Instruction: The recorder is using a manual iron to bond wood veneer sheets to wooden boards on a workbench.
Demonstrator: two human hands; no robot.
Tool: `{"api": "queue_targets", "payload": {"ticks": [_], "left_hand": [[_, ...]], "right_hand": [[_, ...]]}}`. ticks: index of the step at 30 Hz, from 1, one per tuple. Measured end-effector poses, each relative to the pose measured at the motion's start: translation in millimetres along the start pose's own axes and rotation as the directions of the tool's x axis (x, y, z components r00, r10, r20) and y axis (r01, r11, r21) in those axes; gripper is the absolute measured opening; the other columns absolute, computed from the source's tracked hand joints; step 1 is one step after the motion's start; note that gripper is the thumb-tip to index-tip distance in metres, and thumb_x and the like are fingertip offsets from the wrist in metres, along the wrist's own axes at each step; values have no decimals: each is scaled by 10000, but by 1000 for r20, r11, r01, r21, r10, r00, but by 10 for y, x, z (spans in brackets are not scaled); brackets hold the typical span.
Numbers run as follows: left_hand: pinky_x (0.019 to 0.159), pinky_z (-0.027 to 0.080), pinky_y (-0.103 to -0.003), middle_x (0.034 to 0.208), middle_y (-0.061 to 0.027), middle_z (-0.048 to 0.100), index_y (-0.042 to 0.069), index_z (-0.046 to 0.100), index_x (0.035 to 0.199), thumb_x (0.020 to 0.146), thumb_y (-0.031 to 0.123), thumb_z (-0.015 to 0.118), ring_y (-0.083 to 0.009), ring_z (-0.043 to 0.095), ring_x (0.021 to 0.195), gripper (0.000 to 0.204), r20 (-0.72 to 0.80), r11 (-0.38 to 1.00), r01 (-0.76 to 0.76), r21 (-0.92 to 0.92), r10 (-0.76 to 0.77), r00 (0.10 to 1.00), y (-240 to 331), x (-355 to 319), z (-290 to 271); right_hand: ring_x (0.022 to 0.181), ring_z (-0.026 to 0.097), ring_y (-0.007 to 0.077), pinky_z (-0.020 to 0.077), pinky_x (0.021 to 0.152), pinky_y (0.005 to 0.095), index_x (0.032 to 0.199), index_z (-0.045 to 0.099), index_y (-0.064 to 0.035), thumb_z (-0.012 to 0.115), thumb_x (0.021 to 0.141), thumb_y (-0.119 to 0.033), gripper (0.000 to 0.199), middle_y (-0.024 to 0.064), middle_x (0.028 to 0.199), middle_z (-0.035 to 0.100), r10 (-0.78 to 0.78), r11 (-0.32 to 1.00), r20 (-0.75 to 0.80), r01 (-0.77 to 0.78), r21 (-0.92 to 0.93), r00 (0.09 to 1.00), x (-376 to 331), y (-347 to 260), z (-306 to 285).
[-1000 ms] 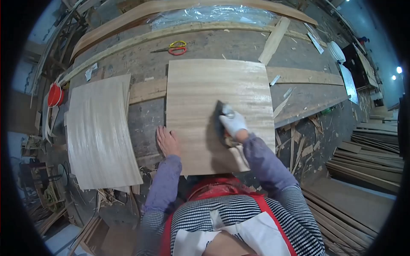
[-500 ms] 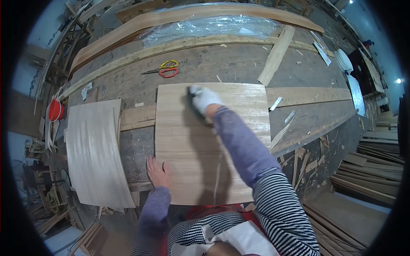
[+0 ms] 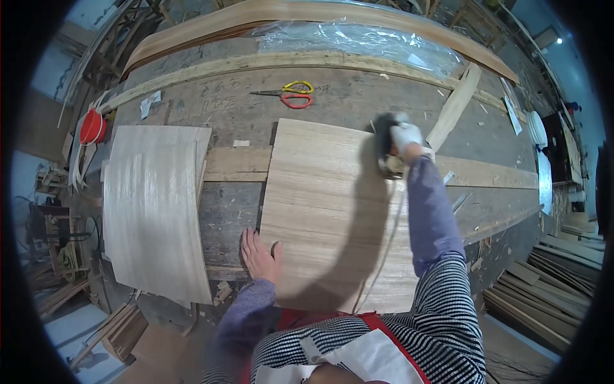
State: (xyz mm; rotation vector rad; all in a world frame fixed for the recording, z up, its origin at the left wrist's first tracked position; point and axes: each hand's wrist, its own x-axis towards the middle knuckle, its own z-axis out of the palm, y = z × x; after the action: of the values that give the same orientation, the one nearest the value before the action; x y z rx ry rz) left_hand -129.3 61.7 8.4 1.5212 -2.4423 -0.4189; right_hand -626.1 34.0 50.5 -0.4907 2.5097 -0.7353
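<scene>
A wood-veneered board (image 3: 320, 211) lies flat on the workbench in front of me. My right hand (image 3: 405, 136), in a white glove, is wrapped round a dark electric iron (image 3: 385, 148) near the board's far right corner. The iron is blurred, and a pale cord (image 3: 395, 221) trails from it down across the board. My left hand (image 3: 260, 257) is bare and lies flat with its fingers stretched at the board's near left edge. Left of it rests a stack of pale veneer sheets (image 3: 157, 211).
Beyond the board lie scissors (image 3: 294, 96) with yellow and red handles. Clear plastic film (image 3: 358, 45) and long wood strips (image 3: 307, 61) line the bench's far side. A red round container (image 3: 93, 127) is at the left, stacked boards (image 3: 543, 281) at the right.
My right hand has swept the iron from the board's far left part to its far right side. My left hand stays at the left edge. The whole view has shifted.
</scene>
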Motion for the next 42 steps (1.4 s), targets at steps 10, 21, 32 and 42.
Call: {"api": "queue_targets", "payload": {"ticks": [10, 21, 32, 42], "left_hand": [[1128, 242, -475, 1430, -233, 373, -78, 376, 1346, 858, 345, 638, -397, 305, 1361, 697, 33, 998, 30, -50, -29, 999, 110, 98, 77], [1126, 249, -469, 1416, -232, 397, -75, 418, 1311, 854, 360, 641, -372, 316, 1363, 669, -27, 999, 29, -35, -30, 999, 41, 24, 34], [1112, 289, -455, 1396, -246, 420, -66, 434, 1322, 890, 269, 599, -397, 378, 1313, 570, -172, 933, 75, -351, -143, 975, -262, -150, 50], [1122, 273, -414, 1393, -199, 460, -54, 417, 1366, 961, 134, 390, -330, 400, 1326, 447, -324, 800, 40, -599, -288, 901, -1099, -1429, -783]], "right_hand": [[1013, 636, 383, 511, 866, 424, 1022, 684, -43, 556, 815, -235, 310, 232, 1037, 665, -469, 835, 415, 544, -78, 780, -790, -2040, 1864], [1004, 638, 394, 509, 857, 445, 1036, 679, -12, 578, 816, -214, 315, 253, 1027, 662, -487, 773, 533, 626, -104, 691, -1777, -1693, 1747], [970, 649, 400, 517, 855, 446, 1024, 681, 0, 595, 807, -215, 318, 268, 999, 663, -476, 681, 614, 706, -196, 630, -2812, -1320, 1935], [935, 652, 408, 522, 820, 464, 989, 650, 1, 536, 837, -206, 281, 257, 964, 671, -379, 710, 694, 673, -207, 612, -4179, -791, 1903]]}}
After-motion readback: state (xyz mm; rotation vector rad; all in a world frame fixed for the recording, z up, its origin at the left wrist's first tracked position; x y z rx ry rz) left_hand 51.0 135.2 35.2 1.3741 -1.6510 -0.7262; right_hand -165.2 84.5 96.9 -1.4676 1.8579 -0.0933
